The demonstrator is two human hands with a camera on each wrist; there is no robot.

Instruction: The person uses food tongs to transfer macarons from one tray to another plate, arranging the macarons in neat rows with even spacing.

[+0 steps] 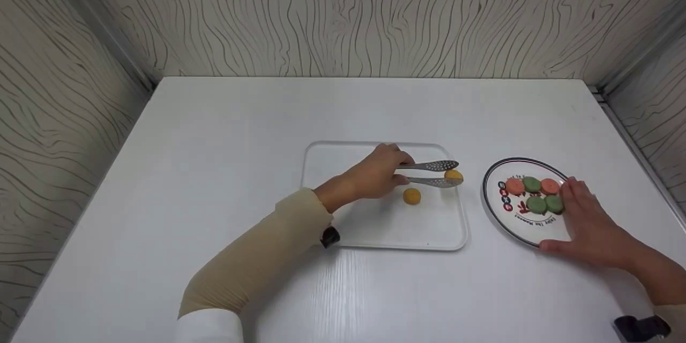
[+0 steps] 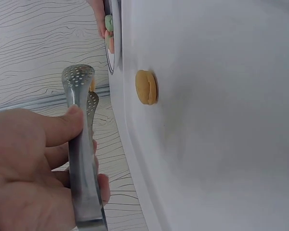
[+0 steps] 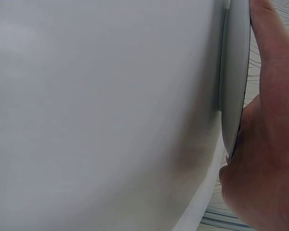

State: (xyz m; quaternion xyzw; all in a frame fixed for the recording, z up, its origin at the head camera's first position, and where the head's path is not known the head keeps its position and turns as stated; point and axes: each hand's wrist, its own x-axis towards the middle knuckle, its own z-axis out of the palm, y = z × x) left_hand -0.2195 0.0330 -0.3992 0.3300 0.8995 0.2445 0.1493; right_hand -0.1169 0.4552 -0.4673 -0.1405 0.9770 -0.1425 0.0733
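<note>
My left hand (image 1: 378, 174) grips metal tongs (image 1: 429, 166) with perforated ends, thumb on one arm and fingers on the other. Between the tong tips is a yellow macaron (image 1: 453, 176), raised over the tray's right edge; in the left wrist view the tongs mostly hide it. Another yellow macaron (image 2: 146, 87) lies on the white tray (image 1: 375, 230). My right hand (image 1: 595, 230) rests at the right side of a round plate (image 1: 496, 206), fingers extended along it and thumb at the near rim. Several green and orange macarons (image 1: 537, 204) lie on the plate.
The plate stands to the right of the tray on a white table (image 1: 214, 134), with a gap between them. Wood-grain panels (image 1: 343, 16) close off the back and both sides.
</note>
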